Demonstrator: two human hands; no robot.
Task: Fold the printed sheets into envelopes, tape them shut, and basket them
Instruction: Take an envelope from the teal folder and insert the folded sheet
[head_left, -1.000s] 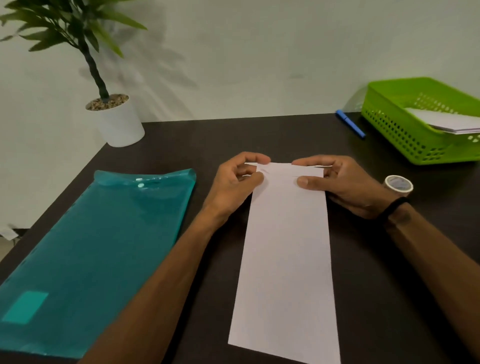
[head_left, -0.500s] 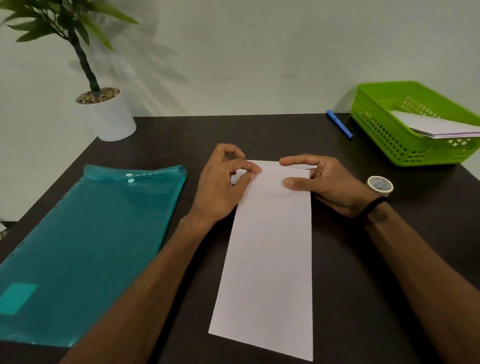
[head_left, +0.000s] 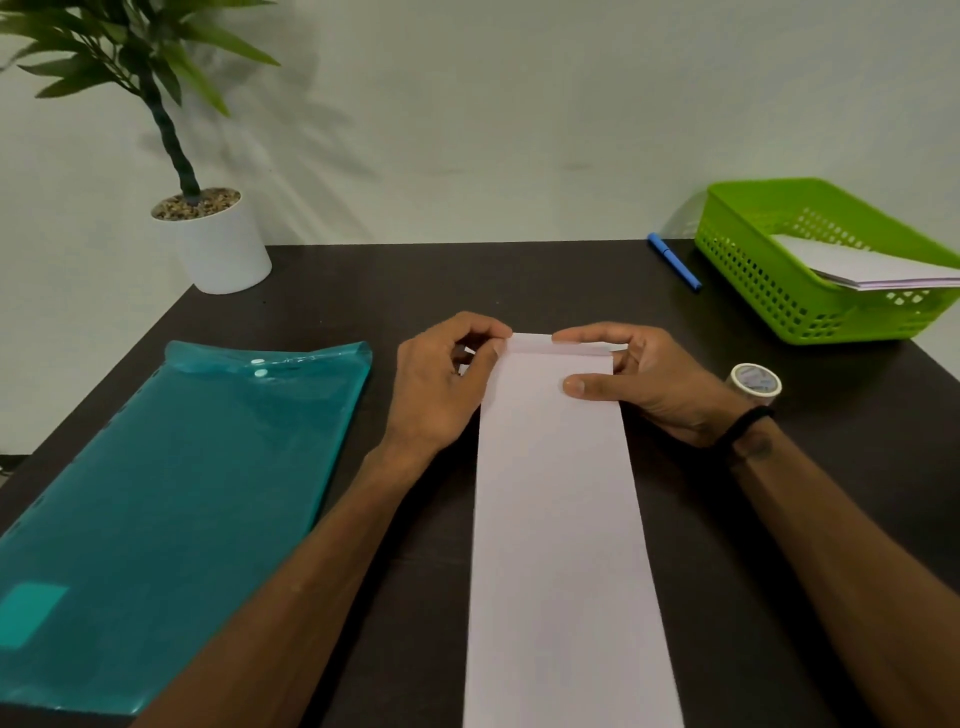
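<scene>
Sheet (head_left: 558, 519) far edge pinched, seemingly, by 2 hands' fingers (head_left: 582, 385).

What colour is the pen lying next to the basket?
Blue. The pen lies on the dark table just left of the green basket, clearest in the head view.

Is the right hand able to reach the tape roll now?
Probably yes: the tape roll stands just beside the right hand on bare table, nothing between, but the hand must first release the sheet.

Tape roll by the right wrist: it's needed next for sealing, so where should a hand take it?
The tape roll lies flat, hole up, on the table. Come from above and pinch across its outer rim, since the right hand crowds its left.
</scene>
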